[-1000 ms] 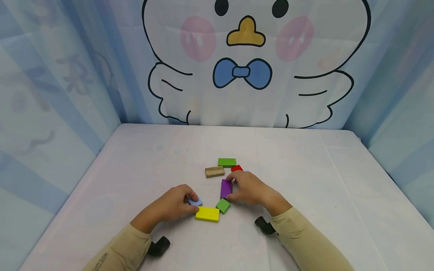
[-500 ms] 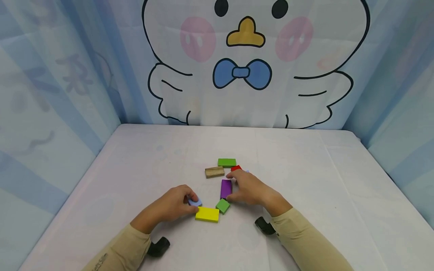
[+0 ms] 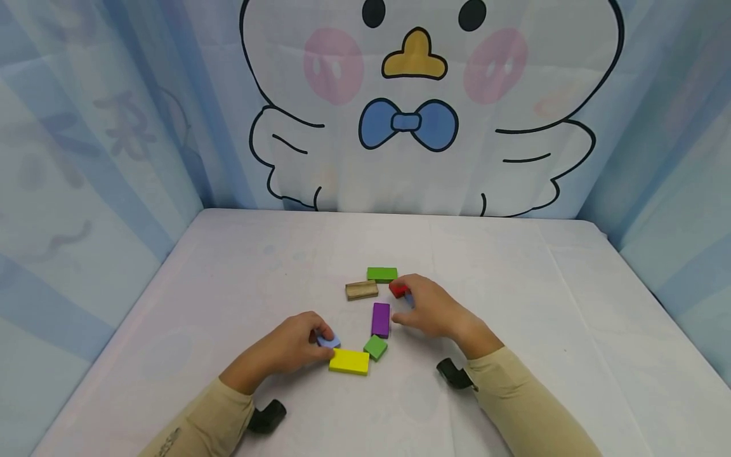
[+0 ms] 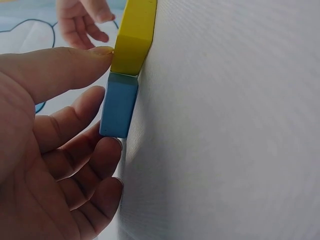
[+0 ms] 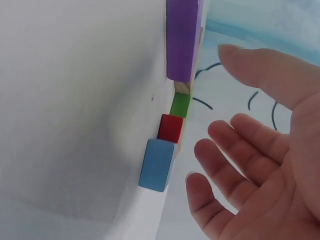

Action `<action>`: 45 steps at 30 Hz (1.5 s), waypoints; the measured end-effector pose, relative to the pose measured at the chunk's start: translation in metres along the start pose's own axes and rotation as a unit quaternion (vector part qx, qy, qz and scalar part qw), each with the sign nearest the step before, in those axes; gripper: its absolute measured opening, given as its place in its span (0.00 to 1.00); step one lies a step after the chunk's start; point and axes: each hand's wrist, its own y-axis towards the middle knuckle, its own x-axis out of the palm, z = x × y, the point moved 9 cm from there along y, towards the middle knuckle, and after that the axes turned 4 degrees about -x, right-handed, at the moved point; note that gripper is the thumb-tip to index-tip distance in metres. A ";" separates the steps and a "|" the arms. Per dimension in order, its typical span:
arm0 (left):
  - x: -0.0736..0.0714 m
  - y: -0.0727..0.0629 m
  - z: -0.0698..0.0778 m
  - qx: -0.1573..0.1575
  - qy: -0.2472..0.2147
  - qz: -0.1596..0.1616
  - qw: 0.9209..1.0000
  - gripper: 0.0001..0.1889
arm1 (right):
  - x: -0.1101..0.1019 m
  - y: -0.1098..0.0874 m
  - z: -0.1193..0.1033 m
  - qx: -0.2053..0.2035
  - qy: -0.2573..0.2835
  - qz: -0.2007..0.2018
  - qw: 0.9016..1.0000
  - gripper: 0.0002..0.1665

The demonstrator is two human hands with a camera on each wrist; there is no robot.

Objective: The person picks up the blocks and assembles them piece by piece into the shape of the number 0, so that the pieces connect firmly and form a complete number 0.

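Note:
Low on the table, my left hand (image 3: 288, 344) holds a light blue block (image 4: 119, 105) with curled fingers. Its thumb tip touches the adjoining yellow block (image 3: 349, 362). My right hand (image 3: 435, 308) is spread over a red block (image 3: 398, 290) and a second blue block (image 5: 158, 165), fingertips close to the red one and nothing gripped. In the head view, that hand partly hides both blocks. Left of its thumb lies a purple block (image 3: 381, 319), with a small green block (image 3: 375, 347) set at an angle between it and the yellow one.
Farther back lie a long green block (image 3: 382, 274) and a plain wooden block (image 3: 362, 291). White cloth covers the table (image 3: 548, 355). Printed curtains (image 3: 108, 127) stand behind and at both sides. A black wrist device (image 3: 267, 416) sits under each forearm.
My right hand has moved off the purple block, back and to the right, toward the red and blue blocks. The left hand stays in place; the blocks look unmoved.

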 end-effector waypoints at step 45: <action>0.000 0.001 -0.002 0.001 0.005 -0.006 1.000 0.10 | -0.001 0.032 0.035 0.089 -0.056 0.008 0.994 0.26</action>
